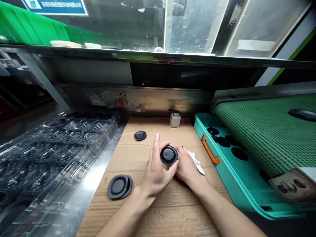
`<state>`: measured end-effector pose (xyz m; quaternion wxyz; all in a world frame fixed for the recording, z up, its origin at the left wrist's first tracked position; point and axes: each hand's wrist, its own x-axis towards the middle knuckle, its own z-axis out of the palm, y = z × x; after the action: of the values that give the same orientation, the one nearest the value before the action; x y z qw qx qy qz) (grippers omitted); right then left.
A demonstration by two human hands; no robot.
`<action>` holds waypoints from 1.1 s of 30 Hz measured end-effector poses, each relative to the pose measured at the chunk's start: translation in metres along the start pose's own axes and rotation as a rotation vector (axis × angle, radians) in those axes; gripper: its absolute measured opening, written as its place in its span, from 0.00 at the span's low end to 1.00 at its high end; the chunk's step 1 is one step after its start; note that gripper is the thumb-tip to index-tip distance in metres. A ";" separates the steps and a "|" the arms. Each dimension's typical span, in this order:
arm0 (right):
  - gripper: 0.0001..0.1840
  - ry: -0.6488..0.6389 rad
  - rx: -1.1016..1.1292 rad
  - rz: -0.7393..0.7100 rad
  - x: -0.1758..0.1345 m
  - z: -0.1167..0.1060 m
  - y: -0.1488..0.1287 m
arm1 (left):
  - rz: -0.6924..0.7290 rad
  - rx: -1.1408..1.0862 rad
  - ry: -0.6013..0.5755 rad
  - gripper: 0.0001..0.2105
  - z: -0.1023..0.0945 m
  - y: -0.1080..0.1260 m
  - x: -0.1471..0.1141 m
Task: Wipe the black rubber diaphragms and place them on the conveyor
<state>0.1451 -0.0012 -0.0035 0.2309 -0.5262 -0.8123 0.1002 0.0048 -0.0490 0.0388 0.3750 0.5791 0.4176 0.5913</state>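
Note:
My left hand (159, 164) grips a round black plastic lid (169, 155) by its edge between thumb and fingers, with the index finger pointing up. Close against the lid's right side is my right hand (185, 164), its fingers curled and their tips mostly hidden. A white cloth (197, 162) sticks out from under that hand. Two overlapping black discs (118, 187) lie on the cardboard (168, 214) left of my forearm. Farther back rests one smaller black lid (140, 135). A small translucent bottle (175, 120) with a black flip top stands at the cardboard's far edge.
On the left are clear plastic trays (59, 144) with black parts. A teal bin (237, 194) with an orange handle (209, 151) holds several black discs. Over it reaches a green conveyor belt (269, 128) carrying a black part (303, 114). A shelf (148, 56) spans the back.

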 end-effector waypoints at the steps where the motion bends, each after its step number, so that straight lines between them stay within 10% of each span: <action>1: 0.22 -0.002 0.000 -0.004 0.000 0.001 0.001 | -0.008 0.009 0.007 0.47 0.000 0.000 0.000; 9: 0.24 -0.014 -0.041 -0.008 0.002 0.001 0.002 | 0.087 0.302 0.024 0.47 -0.001 -0.014 0.002; 14: 0.19 -0.002 -0.059 -0.007 0.001 0.004 0.005 | 0.044 0.156 -0.021 0.26 -0.007 -0.005 0.007; 21: 0.18 0.055 -0.092 -0.042 0.000 0.010 0.008 | -0.204 0.136 0.135 0.14 -0.109 0.044 -0.009; 25: 0.17 0.055 -0.117 -0.028 0.000 0.007 0.003 | -0.388 0.516 -0.068 0.15 -0.170 0.048 -0.036; 33: 0.17 0.063 -0.128 -0.010 -0.001 0.007 0.003 | -0.429 0.863 -0.313 0.25 -0.177 0.021 -0.032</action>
<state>0.1445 0.0003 -0.0114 0.2229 -0.5387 -0.8119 0.0303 -0.1692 -0.0969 0.0495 0.2728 0.6641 0.6723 0.1804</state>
